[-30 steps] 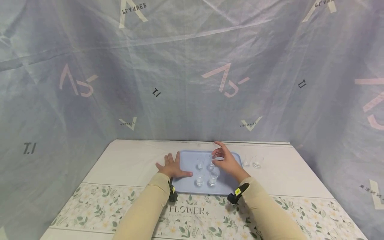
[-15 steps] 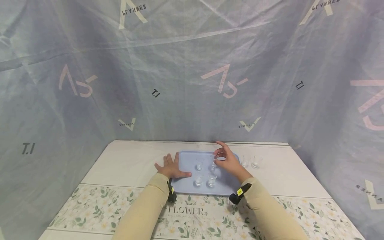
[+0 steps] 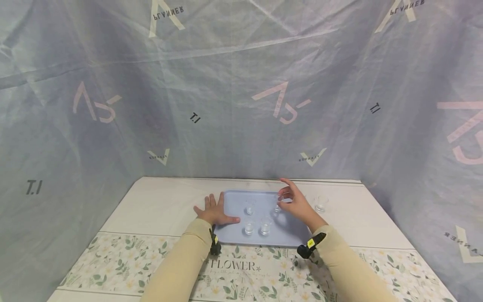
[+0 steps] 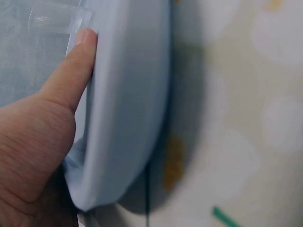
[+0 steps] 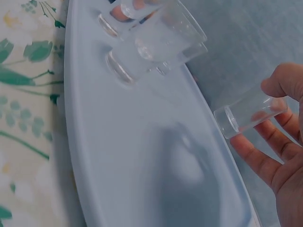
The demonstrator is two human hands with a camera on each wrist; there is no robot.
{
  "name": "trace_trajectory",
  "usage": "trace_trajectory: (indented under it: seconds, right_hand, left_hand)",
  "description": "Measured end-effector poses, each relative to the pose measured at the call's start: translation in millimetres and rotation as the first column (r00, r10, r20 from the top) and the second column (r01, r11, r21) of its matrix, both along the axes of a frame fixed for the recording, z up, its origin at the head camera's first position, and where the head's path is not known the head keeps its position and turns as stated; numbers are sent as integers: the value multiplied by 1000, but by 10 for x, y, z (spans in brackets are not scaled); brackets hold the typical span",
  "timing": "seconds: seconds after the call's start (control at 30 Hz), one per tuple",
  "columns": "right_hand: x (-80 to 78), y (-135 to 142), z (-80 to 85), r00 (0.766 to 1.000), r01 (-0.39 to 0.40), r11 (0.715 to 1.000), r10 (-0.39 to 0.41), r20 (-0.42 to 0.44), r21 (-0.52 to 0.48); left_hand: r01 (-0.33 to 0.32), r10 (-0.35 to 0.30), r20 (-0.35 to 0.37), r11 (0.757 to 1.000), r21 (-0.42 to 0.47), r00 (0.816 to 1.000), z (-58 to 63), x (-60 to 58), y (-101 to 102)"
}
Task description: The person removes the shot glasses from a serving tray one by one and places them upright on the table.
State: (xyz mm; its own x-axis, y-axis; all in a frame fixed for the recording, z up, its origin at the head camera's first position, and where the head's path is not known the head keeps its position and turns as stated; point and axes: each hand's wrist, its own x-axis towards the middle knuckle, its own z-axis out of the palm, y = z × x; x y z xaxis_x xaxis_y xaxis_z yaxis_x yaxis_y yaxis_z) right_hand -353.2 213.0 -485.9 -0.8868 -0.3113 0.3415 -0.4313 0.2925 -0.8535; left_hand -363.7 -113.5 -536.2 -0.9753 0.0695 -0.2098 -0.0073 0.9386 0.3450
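Observation:
A pale blue tray (image 3: 288, 235) lies on the table. My left hand (image 3: 215, 213) rests spread at its left edge, the thumb (image 4: 71, 71) lying along the tray in the left wrist view. My right hand (image 3: 299, 208) pinches a small clear shot glass (image 5: 251, 113) between thumb and fingers, over the right back part of the tray. A shadow on the tray beneath shows in the right wrist view. Three other shot glasses stand on the tray: one at the back left (image 3: 249, 210), one at the front left (image 3: 249, 228), one at the front middle (image 3: 265, 229).
Right of the tray, another shot glass (image 3: 320, 204) stands on the white table; one beside it is mostly hidden behind my right hand. A flowered strip (image 3: 151, 260) of the table cover runs along the front. A grey curtain (image 3: 234, 142) hangs behind the table and at both sides.
My right hand has moved to the right, carrying the shot glass away from its place behind the front middle glass. The left hand stays put.

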Motion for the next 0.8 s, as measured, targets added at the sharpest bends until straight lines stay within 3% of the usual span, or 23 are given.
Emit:
trace_trajectory:
  seconds: [0.5,0.8]
  right_hand:
    - [120,200,32,998,55,998,-55,-14,-6]
    - [396,244,354,998,63,997,-63,7,47]
  left_hand:
    - [2,-2,7,1000,3,1000,-82,-62,-11]
    - [-1,1,3,1000,8,1000,-79,-71,-16]
